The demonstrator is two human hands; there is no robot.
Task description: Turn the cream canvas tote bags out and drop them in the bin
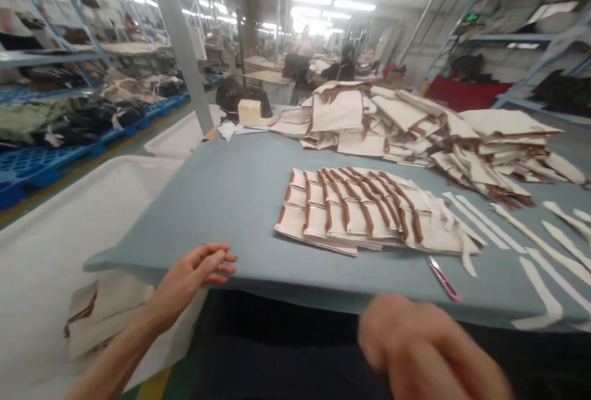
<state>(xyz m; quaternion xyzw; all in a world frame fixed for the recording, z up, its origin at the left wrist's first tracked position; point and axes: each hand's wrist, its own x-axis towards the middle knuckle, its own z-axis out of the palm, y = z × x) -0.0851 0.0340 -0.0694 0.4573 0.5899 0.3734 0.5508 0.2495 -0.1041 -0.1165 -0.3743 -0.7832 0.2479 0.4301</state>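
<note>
My left hand is over the near left edge of the blue-grey table cover. Its fingers reach loosely to the right, with nothing visible in them. My right hand is smeared by motion in front of the table's near edge, and its fingers cannot be made out. Beyond it, small pink-handled scissors or snips lie near that edge. Overlapping cream fabric pieces with brown edging lie in rows at the middle of the table, apart from both hands.
A large heap of similar cream pieces covers the table's far side. Cream strips are scattered at the right. On the left, a white bin holds some brown-edged pieces. A metal post rises by the far left corner.
</note>
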